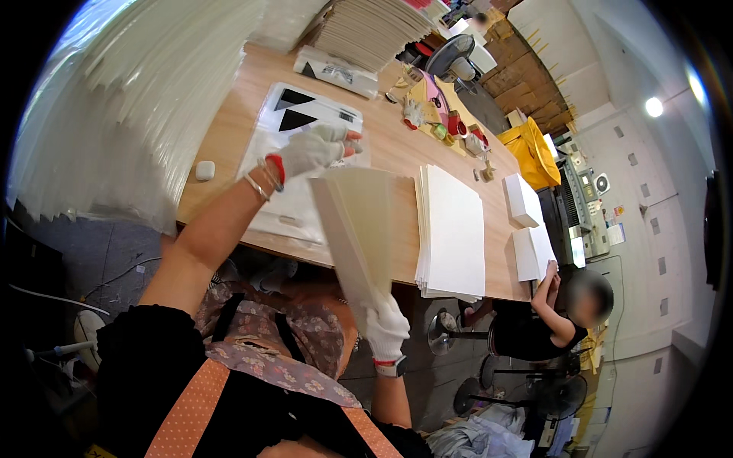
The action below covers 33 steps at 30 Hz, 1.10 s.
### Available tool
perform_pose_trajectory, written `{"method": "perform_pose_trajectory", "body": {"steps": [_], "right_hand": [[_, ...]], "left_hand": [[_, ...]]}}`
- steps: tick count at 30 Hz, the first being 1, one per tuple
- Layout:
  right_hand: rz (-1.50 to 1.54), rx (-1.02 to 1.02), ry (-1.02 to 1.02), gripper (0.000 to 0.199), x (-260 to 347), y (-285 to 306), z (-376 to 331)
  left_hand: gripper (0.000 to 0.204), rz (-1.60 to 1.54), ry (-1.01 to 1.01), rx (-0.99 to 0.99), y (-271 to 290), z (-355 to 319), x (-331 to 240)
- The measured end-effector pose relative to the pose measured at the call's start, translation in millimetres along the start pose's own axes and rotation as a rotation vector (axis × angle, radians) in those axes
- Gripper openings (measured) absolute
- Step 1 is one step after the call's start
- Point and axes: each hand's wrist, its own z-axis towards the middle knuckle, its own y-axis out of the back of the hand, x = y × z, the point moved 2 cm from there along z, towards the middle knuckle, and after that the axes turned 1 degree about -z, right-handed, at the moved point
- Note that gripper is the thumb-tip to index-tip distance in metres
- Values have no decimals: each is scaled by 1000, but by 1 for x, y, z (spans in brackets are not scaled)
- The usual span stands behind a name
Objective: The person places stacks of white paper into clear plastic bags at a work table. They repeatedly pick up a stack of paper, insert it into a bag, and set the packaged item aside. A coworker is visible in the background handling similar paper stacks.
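Two gloved hands work a sheaf of cream card sheets [359, 229] above the near edge of the wooden bench [397, 145]. The left hand [317, 149] reaches forward on a bare, outstretched forearm with thin bangles at the wrist, its white knit glove red at the cuff; its fingers [343, 141] curl loosely over the far top edge of the sheaf, touching it. The right hand [385, 328] sits low and close to the body, wrist bent upward, a watch at the cuff; its fingers are closed tight around the sheaf's lower corner, pinching the sheets together. The sheaf is stiff, flat and rectangular, fanned slightly and tilted on edge between both hands. Just right of it a neat stack of white sheets [454, 229] lies flat on the bench. Further off sit small white boxes [527, 221], and beneath the left hand a glossy printed sheet with black triangles [305, 111]
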Motion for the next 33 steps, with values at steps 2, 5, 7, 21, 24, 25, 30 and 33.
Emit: {"method": "perform_pose_trajectory", "body": {"steps": [2, 5, 7, 21, 24, 25, 30, 33], "right_hand": [[-102, 208, -64, 30, 0, -14, 15], [-286, 427, -38, 35, -24, -52, 33], [-517, 342, -13, 38, -67, -94, 35], [34, 247, -304, 44, -109, -173, 102], [-136, 481, -431, 70, -46, -120, 102], [-3, 450, -367, 73, -46, -118, 90], [293, 406, -251, 70, -26, -99, -5], [485, 343, -216, 65, -13, -94, -76]], "left_hand": [[35, 352, -236, 21, -40, -29, 4], [30, 936, -517, 172, -140, -91, -14], [27, 820, -218, 377, -180, -118, -4], [23, 671, -233, -545, 35, -141, 125], [20, 577, 223, -626, 51, -172, 114], [20, 477, 357, -646, 41, -179, 106], [19, 595, 380, -587, -2, -260, 49], [20, 702, 348, -294, -25, -332, 13]]}}
